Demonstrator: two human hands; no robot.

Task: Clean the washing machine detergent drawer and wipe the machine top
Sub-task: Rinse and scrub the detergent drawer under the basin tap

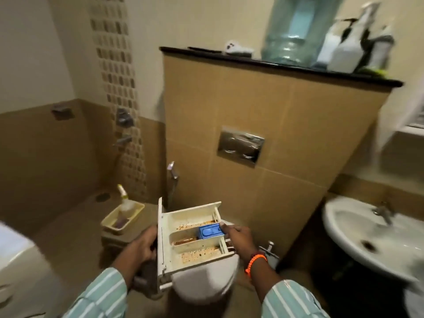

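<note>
I hold a white detergent drawer (183, 222) level in front of me, above a closed toilet lid. Its three compartments are stained with brown and orange residue, and a blue insert (210, 231) sits in the middle one. My left hand (143, 244) grips the drawer's front panel at the left. At the drawer's back end, my right hand (239, 238) has its fingers touching the blue insert. A white corner of the washing machine (11, 246) shows at the far left edge.
A white toilet (204, 283) is below the drawer. A washbasin (371, 237) with a tap stands at the right. A yellow tray (124, 218) with a bottle rests on a low ledge left. Bottles and a large water jug (296, 31) line the black shelf above.
</note>
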